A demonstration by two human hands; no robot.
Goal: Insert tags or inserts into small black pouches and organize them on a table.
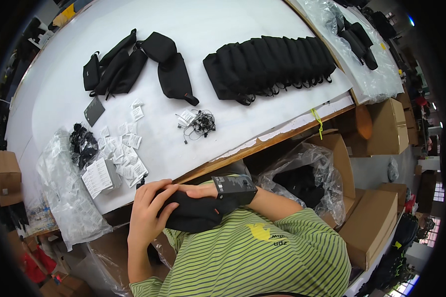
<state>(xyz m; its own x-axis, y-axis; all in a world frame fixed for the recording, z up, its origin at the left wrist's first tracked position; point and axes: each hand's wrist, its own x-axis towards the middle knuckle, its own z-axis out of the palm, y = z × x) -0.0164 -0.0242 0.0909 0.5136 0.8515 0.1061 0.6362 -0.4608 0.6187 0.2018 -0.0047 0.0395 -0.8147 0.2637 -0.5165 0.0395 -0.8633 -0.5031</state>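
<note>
A small black fabric pouch (195, 213) with a tiny red tab is held against my body, just off the table's near edge. My left hand (151, 208) closes round its left end, thumb and fingers on the cloth. My right hand (200, 190) grips the pouch's upper edge, its fingers reaching toward the left ones. A dark printed card (235, 187) lies across my right hand and wrist and hides part of them. What is between the touching fingertips is too small to make out.
Black pouches lie loosely (119, 69) and in an overlapping row (270, 67) on the white table (158, 143). Nearer are black string loops (200, 123), scattered white labels (124, 151), a label stack (100, 177) and a plastic bag (67, 188). An open lined carton (339, 153) stands at right.
</note>
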